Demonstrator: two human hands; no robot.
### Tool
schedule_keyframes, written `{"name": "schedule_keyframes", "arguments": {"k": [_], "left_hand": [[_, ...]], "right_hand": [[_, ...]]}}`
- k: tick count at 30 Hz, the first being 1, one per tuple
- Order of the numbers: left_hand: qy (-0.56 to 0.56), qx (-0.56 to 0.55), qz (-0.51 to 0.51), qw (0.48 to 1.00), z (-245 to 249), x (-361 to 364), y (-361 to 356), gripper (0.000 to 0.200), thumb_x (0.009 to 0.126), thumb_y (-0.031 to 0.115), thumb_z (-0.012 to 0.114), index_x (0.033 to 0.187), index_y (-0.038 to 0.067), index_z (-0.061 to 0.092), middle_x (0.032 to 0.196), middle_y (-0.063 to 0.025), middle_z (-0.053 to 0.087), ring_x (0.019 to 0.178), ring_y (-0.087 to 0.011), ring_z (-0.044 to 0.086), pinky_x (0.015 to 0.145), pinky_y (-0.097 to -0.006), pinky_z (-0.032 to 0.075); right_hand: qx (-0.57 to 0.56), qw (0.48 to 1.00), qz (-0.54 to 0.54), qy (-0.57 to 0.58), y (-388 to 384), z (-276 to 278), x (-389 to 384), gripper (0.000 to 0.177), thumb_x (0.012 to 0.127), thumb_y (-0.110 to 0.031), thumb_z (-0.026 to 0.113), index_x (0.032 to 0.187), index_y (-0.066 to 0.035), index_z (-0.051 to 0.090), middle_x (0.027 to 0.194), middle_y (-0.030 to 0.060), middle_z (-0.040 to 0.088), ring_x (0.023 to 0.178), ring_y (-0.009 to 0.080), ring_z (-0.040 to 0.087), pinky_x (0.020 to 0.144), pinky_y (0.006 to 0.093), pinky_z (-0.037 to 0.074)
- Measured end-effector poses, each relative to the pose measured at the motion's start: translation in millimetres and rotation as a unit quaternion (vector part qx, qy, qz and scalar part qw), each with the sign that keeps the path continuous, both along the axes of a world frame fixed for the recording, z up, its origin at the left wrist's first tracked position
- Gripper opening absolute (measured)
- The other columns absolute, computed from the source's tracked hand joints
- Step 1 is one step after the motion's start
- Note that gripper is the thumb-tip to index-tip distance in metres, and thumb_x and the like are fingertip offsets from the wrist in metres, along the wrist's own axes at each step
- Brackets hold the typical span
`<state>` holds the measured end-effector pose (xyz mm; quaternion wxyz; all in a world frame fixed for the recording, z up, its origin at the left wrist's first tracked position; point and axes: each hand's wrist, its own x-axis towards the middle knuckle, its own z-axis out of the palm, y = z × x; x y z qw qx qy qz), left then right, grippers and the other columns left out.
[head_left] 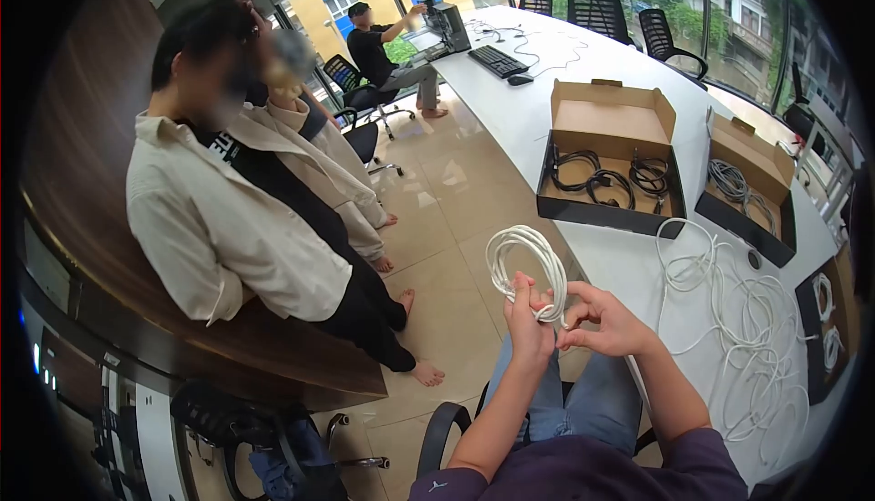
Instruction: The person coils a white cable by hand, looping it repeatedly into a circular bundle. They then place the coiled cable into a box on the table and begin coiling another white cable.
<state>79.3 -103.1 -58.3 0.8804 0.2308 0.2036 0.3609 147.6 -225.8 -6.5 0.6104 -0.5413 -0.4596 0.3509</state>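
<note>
Table: from the white coil, the white table [606,68] is spreading from 12 to 4 o'clock.
People: two standing people [237,200] are filling 9 to 10 o'clock; a seated person [372,56] is reaching toward a computer tower [449,27] at 11.
Loose cable: white tangled cable [749,332] is sprawling on the table at 3 to 4 o'clock.
Boxes: an open box of black cables [609,220] is lying at 1 to 2, one of grey cable [749,235] at 2.
Keyboard: the black keyboard [498,61] is sitting at 12.
Coil: the white coil [498,259] is standing roughly upright above the lap, held off the table.
Left hand: the left hand [530,326] is clamping the coil's lower part.
Right hand: the right hand [609,320] is curling at its 4 o'clock edge; whether it is pinching, I cannot tell.
</note>
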Motion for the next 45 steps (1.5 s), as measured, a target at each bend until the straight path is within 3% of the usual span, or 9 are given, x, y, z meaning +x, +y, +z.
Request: {"name": "schedule_keyframes", "arguments": {"k": [4, 9, 14, 18, 24, 28, 32, 37, 45], "left_hand": [[0.028, -0.018, 0.000, 0.999, -1, 12, -2, 0.023, 0.099, 0.029, 0.050, 0.088, 0.009, 0.047, 0.055, 0.0052, 0.035, 0.048, -0.0046, 0.035, 0.060, -0.0237, 0.044], [0.030, 0.066, 0.030, 0.997, -12, 15, -9, 0.024, 0.099, 0.025, 0.052, 0.088, 0.004, 0.050, 0.058, 0.0034, 0.045, 0.050, -0.0043, 0.042, 0.054, -0.0193, 0.036], [0.060, 0.173, 0.047, 0.982, -17, 17, -18, 0.022, 0.097, 0.023, 0.056, 0.094, 0.001, 0.052, 0.069, -0.0004, 0.055, 0.059, -0.0059, 0.055, 0.060, -0.0220, 0.042], [0.033, 0.284, -0.095, 0.954, -24, 17, -40, 0.026, 0.094, 0.015, 0.059, 0.111, -0.001, 0.048, 0.095, -0.0077, 0.062, 0.082, -0.0119, 0.063, 0.077, -0.0239, 0.049], [0.062, 0.450, -0.260, 0.852, -6, 12, -63, 0.061, 0.087, 0.014, 0.066, 0.137, 0.002, 0.033, 0.129, -0.0139, 0.050, 0.109, -0.0204, 0.057, 0.092, -0.0319, 0.048], [0.084, 0.466, -0.240, 0.848, -7, 16, -52, 0.056, 0.088, 0.016, 0.064, 0.135, 0.002, 0.038, 0.131, -0.0129, 0.050, 0.107, -0.0203, 0.058, 0.089, -0.0323, 0.049], [0.091, 0.440, -0.230, 0.863, -11, 20, -47, 0.044, 0.092, 0.016, 0.059, 0.130, 0.002, 0.044, 0.127, -0.0112, 0.052, 0.105, -0.0183, 0.058, 0.087, -0.0316, 0.049], [0.093, 0.445, -0.227, 0.861, -15, 25, -52, 0.037, 0.094, 0.015, 0.055, 0.128, 0.002, 0.047, 0.123, -0.0090, 0.054, 0.102, -0.0155, 0.057, 0.085, -0.0300, 0.049], [0.116, 0.470, -0.209, 0.850, -11, 14, -48, 0.033, 0.095, 0.014, 0.053, 0.125, 0.002, 0.049, 0.120, -0.0078, 0.056, 0.099, -0.0139, 0.056, 0.085, -0.0306, 0.048]], "right_hand": [[-0.055, 0.998, -0.012, -0.034, 2, 2, 6, 0.047, 0.081, -0.002, 0.067, 0.122, 0.001, 0.045, 0.070, 0.0046, 0.064, 0.064, 0.0110, 0.063, 0.062, 0.0234, 0.049], [-0.015, 0.988, -0.152, 0.004, 12, -13, 2, 0.010, 0.087, -0.010, 0.065, 0.088, -0.006, 0.057, 0.068, -0.0087, 0.049, 0.059, -0.0010, 0.041, 0.053, 0.0175, 0.032], [-0.009, 0.967, -0.253, 0.019, 5, -29, 2, 0.006, 0.090, -0.008, 0.061, 0.088, -0.004, 0.057, 0.069, -0.0090, 0.049, 0.058, -0.0018, 0.039, 0.050, 0.0170, 0.029], [-0.025, 0.940, -0.339, 0.012, -36, -42, 10, 0.010, 0.093, -0.013, 0.059, 0.086, -0.005, 0.057, 0.067, -0.0076, 0.050, 0.055, -0.0003, 0.040, 0.047, 0.0190, 0.029], [-0.052, 0.888, -0.448, 0.085, -122, -36, 33, 0.017, 0.095, -0.024, 0.056, 0.084, -0.011, 0.053, 0.063, -0.0064, 0.043, 0.048, 0.0026, 0.037, 0.041, 0.0203, 0.027], [0.024, 0.814, -0.559, 0.156, -176, -28, 53, 0.016, 0.094, -0.023, 0.057, 0.084, -0.012, 0.052, 0.066, -0.0059, 0.044, 0.046, 0.0016, 0.033, 0.042, 0.0191, 0.026], [0.152, 0.862, -0.387, 0.289, -251, -31, 87, 0.013, 0.097, -0.022, 0.052, 0.096, -0.010, 0.056, 0.061, -0.0062, 0.042, 0.044, 0.0016, 0.029, 0.042, 0.0198, 0.025], [0.184, 0.794, -0.438, 0.379, -266, -35, 103, 0.018, 0.098, -0.020, 0.049, 0.107, -0.007, 0.059, 0.059, -0.0068, 0.039, 0.044, 0.0022, 0.031, 0.043, 0.0198, 0.026], [0.074, 0.831, -0.430, 0.344, -236, 1, 94, 0.020, 0.097, -0.021, 0.051, 0.107, -0.007, 0.059, 0.057, -0.0073, 0.036, 0.045, 0.0023, 0.032, 0.044, 0.0199, 0.028]]}}
